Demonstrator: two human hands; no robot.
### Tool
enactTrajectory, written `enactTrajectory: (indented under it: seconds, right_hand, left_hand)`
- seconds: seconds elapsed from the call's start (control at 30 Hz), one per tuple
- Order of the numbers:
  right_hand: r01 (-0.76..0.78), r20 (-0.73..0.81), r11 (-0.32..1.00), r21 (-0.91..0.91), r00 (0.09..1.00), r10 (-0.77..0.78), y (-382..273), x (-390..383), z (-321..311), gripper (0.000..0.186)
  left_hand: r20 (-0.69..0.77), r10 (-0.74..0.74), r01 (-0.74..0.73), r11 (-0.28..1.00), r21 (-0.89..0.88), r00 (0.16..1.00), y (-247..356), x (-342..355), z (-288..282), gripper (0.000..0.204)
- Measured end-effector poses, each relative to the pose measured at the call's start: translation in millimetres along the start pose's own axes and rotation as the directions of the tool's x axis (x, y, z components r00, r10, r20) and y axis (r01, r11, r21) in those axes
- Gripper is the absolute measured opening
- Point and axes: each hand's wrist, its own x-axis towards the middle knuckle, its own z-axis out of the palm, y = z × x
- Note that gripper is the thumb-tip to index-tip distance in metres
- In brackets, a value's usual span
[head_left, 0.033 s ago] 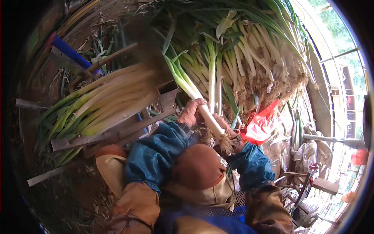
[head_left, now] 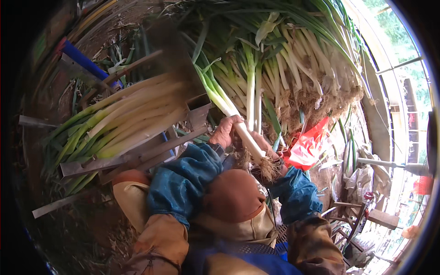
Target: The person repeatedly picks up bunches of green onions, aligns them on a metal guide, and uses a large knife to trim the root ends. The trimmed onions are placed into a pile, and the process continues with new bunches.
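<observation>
My left hand (head_left: 223, 132) is closed around the white shaft of a large green onion (head_left: 251, 144), thumb on top. The onion slants from its green leaves at the upper left to a tuft of brown roots close to my body. Near the root end, my right hand (head_left: 262, 143) grips from behind, its fingers partly hidden by the shaft. Other upright green onions (head_left: 250, 94) stand just beyond my hands. Both forearms wear blue sleeve covers, and a reddish-brown knee patch lies between them.
A heap of unpeeled green onions (head_left: 316, 59) with dirty roots fills the far side. To the left, cleaned green onions (head_left: 133, 117) lie in a metal-framed rack (head_left: 78, 168). A red plastic bag (head_left: 306, 146) lies right of my hands. A small wooden stool (head_left: 350, 220) stands lower right.
The root end of the green onion has shifted very slightly to the right. Both hands keep their hold in nearly the same place.
</observation>
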Motion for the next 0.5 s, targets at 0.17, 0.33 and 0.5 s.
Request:
enactTrajectory:
  seconds: [0.17, 0.33, 0.5]
  right_hand:
    - [-0.106, -0.084, 0.986, -0.132, 0.992, 0.095, -0.9, 15.5, -20.5, 0.029]
    - [-0.041, -0.305, 0.947, -0.319, 0.95, -0.061, -11.4, -13.8, -3.7, 0.027]
    - [0.019, -0.192, 0.946, -0.324, 0.978, -0.085, -20.3, -48.0, -0.7, 0.031]
  left_hand:
    - [-0.077, 0.016, -0.014, 1.0, 0.024, 0.997, -8.4, 9.3, 1.4, 0.023]
    - [-0.154, 0.04, -0.061, 0.989, -0.135, 0.987, -10.4, 19.2, -2.6, 0.016]
    - [-0.12, 0.033, -0.044, 0.995, -0.094, 0.992, -12.0, 31.7, -18.5, 0.021]
